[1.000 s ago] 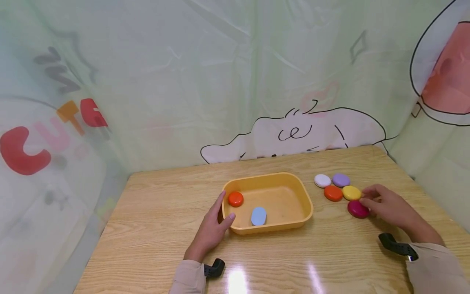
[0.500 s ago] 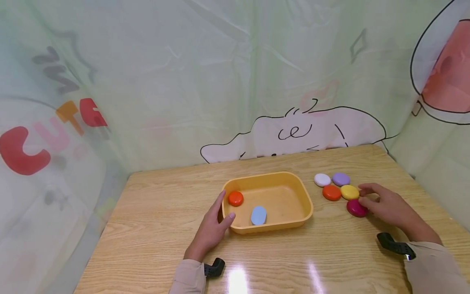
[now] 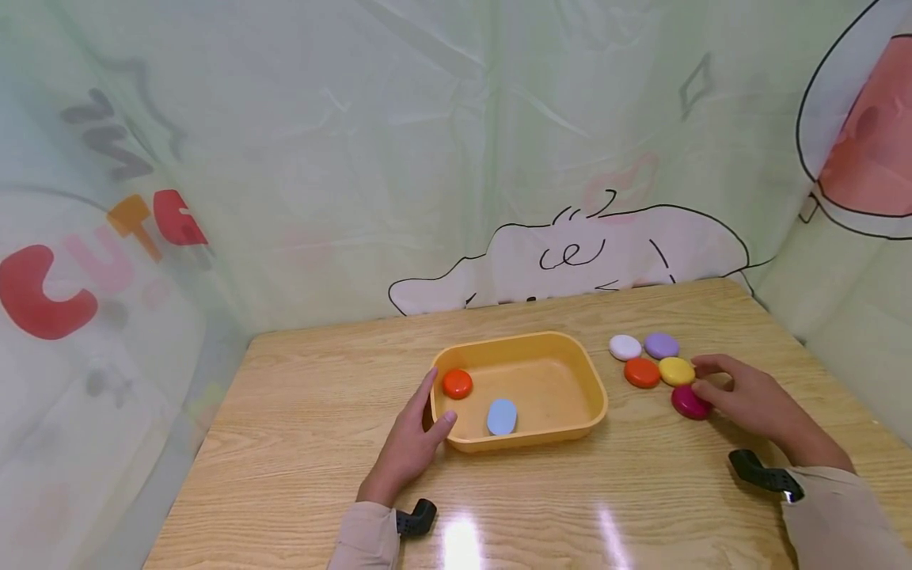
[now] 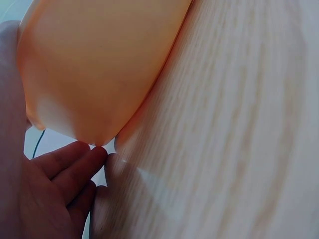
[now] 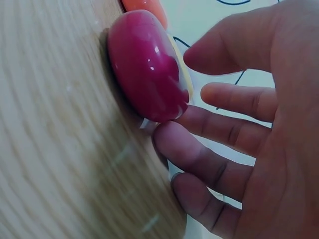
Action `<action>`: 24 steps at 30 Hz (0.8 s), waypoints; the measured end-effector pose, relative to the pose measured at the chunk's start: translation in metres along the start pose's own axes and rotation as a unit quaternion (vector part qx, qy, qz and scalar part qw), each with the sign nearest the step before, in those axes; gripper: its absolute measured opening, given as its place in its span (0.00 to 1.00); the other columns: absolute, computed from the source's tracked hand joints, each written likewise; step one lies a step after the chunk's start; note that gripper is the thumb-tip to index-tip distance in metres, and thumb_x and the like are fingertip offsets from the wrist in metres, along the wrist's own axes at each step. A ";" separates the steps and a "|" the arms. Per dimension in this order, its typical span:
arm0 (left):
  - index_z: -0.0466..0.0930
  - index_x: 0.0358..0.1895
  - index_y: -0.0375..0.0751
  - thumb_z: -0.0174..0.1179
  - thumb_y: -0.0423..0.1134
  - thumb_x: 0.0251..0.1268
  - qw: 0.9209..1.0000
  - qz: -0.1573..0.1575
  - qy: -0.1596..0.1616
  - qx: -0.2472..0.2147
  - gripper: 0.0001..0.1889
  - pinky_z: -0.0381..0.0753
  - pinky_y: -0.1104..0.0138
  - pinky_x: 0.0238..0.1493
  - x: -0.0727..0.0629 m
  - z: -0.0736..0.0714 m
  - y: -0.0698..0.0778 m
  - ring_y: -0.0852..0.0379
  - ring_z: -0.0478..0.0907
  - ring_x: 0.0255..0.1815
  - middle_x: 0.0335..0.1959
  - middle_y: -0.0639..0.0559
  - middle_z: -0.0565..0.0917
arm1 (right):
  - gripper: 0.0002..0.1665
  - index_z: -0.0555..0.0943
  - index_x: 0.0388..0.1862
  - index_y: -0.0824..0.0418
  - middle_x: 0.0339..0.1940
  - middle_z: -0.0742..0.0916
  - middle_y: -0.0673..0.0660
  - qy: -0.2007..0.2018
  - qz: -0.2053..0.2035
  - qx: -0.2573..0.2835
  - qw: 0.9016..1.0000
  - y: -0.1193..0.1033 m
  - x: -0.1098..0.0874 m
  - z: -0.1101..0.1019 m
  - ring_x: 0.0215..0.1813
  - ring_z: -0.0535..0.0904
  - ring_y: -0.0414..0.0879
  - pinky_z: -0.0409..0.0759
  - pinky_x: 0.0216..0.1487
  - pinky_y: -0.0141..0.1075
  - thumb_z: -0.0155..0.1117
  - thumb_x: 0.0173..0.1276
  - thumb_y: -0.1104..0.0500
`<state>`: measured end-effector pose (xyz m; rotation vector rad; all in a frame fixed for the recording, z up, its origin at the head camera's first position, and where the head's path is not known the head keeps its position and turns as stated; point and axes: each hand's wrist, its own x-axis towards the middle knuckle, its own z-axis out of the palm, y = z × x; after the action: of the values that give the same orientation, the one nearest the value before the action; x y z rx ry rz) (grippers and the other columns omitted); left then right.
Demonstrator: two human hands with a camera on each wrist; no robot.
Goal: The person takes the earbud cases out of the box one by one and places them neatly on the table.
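Observation:
My left hand (image 3: 408, 447) lies along the left end of an orange plastic tray (image 3: 523, 439), fingers outstretched against its outer side and thumb at the near rim. Inside the tray are a red round disc (image 3: 457, 384) and a light blue oval piece (image 3: 502, 417). Off to the right, my right hand (image 3: 748, 402) rests its loosely bent fingers against the right side of a glossy magenta disc (image 5: 147, 64); the thumb stands off it in the right wrist view. A yellow disc (image 3: 677, 371) and an orange-red disc (image 3: 643, 373) sit in contact beside it.
Behind these, a white disc (image 3: 625, 347) and a lilac disc (image 3: 661, 345) lie side by side. Everything stands on a wooden table (image 3: 306, 396), with a printed curtain (image 3: 342, 158) rising along its back and sides.
The right hand has slid slightly left, and the magenta, yellow and orange-red discs have shifted left with it. The left hand and the tray have stayed put.

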<state>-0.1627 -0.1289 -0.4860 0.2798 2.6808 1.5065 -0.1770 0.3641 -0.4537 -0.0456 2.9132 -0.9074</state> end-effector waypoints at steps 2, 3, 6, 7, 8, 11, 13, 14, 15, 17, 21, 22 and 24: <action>0.46 0.80 0.74 0.57 0.55 0.73 1.000 -0.001 -0.001 -0.001 0.38 0.54 0.51 0.76 0.000 0.000 0.001 0.53 0.51 0.80 0.80 0.60 0.53 | 0.40 0.64 0.69 0.73 0.61 0.72 0.79 -0.001 0.002 0.002 1.000 -0.001 0.000 0.001 0.49 0.76 0.67 0.83 0.36 0.43 0.59 0.75 0.44; 0.46 0.80 0.74 0.57 0.55 0.73 1.000 -0.003 -0.001 -0.001 0.38 0.54 0.51 0.76 0.000 0.000 0.001 0.53 0.51 0.80 0.80 0.60 0.53 | 0.41 0.64 0.69 0.73 0.61 0.72 0.79 -0.003 0.003 0.004 1.000 -0.001 0.001 0.001 0.49 0.76 0.66 0.82 0.35 0.41 0.60 0.74 0.43; 0.46 0.79 0.75 0.57 0.55 0.73 1.000 -0.007 -0.003 0.000 0.38 0.54 0.52 0.76 0.000 0.000 0.001 0.54 0.51 0.80 0.80 0.61 0.53 | 0.43 0.65 0.69 0.73 0.61 0.72 0.78 -0.007 0.005 0.005 1.000 -0.002 0.002 0.001 0.48 0.76 0.64 0.80 0.34 0.37 0.61 0.73 0.41; 0.46 0.79 0.75 0.57 0.55 0.73 1.000 -0.006 -0.003 0.000 0.38 0.54 0.51 0.76 0.000 0.000 0.000 0.53 0.51 0.80 0.80 0.61 0.53 | 0.43 0.65 0.69 0.73 0.61 0.72 0.78 -0.009 0.005 0.006 1.000 -0.002 0.002 0.001 0.48 0.76 0.64 0.80 0.34 0.37 0.61 0.73 0.41; 0.46 0.79 0.75 0.57 0.55 0.73 1.000 -0.009 -0.003 0.001 0.38 0.54 0.52 0.76 0.000 0.000 0.000 0.54 0.51 0.80 0.80 0.61 0.53 | 0.43 0.65 0.69 0.73 0.61 0.72 0.78 -0.011 0.006 0.007 1.000 -0.002 0.002 0.001 0.48 0.76 0.64 0.80 0.34 0.38 0.61 0.73 0.40; 0.46 0.79 0.75 0.57 0.55 0.74 1.000 -0.008 -0.002 0.002 0.38 0.54 0.51 0.76 0.000 0.000 0.000 0.53 0.51 0.80 0.80 0.61 0.53 | 0.44 0.65 0.69 0.73 0.62 0.72 0.78 -0.013 0.006 0.008 1.000 -0.001 0.002 0.000 0.50 0.75 0.66 0.82 0.36 0.43 0.60 0.73 0.39; 0.46 0.79 0.76 0.57 0.55 0.73 1.000 -0.008 -0.001 0.003 0.38 0.54 0.51 0.76 0.001 0.000 0.000 0.53 0.51 0.80 0.80 0.61 0.53 | 0.44 0.65 0.70 0.73 0.62 0.73 0.78 -0.012 0.003 0.008 1.000 0.000 0.002 0.000 0.52 0.74 0.69 0.84 0.39 0.49 0.59 0.73 0.39; 0.46 0.79 0.76 0.57 0.55 0.73 1.000 -0.008 -0.001 0.003 0.38 0.54 0.51 0.76 0.001 0.000 0.000 0.53 0.51 0.80 0.80 0.61 0.53 | 0.44 0.65 0.70 0.73 0.63 0.72 0.78 -0.012 0.001 0.008 1.000 0.001 0.002 -0.001 0.53 0.74 0.71 0.84 0.40 0.52 0.59 0.73 0.39; 0.46 0.79 0.76 0.57 0.55 0.73 1.000 -0.007 -0.001 0.003 0.38 0.54 0.51 0.76 0.000 0.000 0.000 0.53 0.51 0.80 0.80 0.60 0.53 | 0.44 0.65 0.70 0.73 0.63 0.72 0.78 -0.012 -0.003 0.008 1.000 0.001 0.001 -0.001 0.54 0.73 0.72 0.84 0.42 0.55 0.59 0.73 0.39; 0.46 0.79 0.76 0.57 0.55 0.73 1.000 -0.008 -0.001 0.002 0.38 0.54 0.51 0.76 0.001 0.000 0.000 0.54 0.51 0.80 0.80 0.61 0.53 | 0.44 0.65 0.70 0.73 0.63 0.72 0.79 -0.013 -0.008 0.009 1.000 0.002 0.001 -0.002 0.55 0.73 0.73 0.83 0.44 0.58 0.59 0.74 0.39; 0.45 0.79 0.76 0.57 0.55 0.73 1.000 -0.004 -0.001 0.002 0.38 0.54 0.51 0.76 0.001 0.000 0.000 0.53 0.51 0.80 0.80 0.61 0.53 | 0.43 0.65 0.69 0.74 0.63 0.72 0.79 -0.014 -0.014 0.008 1.000 0.005 0.001 -0.003 0.56 0.73 0.74 0.83 0.46 0.60 0.59 0.74 0.41; 0.45 0.79 0.76 0.57 0.55 0.73 1.000 -0.004 -0.001 0.002 0.38 0.54 0.51 0.76 0.001 0.000 0.000 0.54 0.51 0.80 0.80 0.61 0.53 | 0.42 0.65 0.69 0.74 0.63 0.72 0.80 -0.015 -0.014 0.008 1.000 0.005 0.001 -0.003 0.56 0.73 0.74 0.82 0.46 0.60 0.59 0.75 0.41; 0.45 0.79 0.76 0.57 0.55 0.74 1.000 -0.003 -0.002 0.002 0.38 0.54 0.51 0.76 0.000 0.000 0.000 0.53 0.51 0.80 0.80 0.60 0.53 | 0.42 0.64 0.70 0.74 0.63 0.72 0.80 -0.014 -0.013 0.006 1.000 0.006 0.001 -0.003 0.57 0.73 0.75 0.82 0.47 0.61 0.59 0.75 0.41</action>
<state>-0.1632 -0.1292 -0.4862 0.2739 2.6804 1.4976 -0.1778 0.3706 -0.4544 -0.0943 2.8877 -0.9203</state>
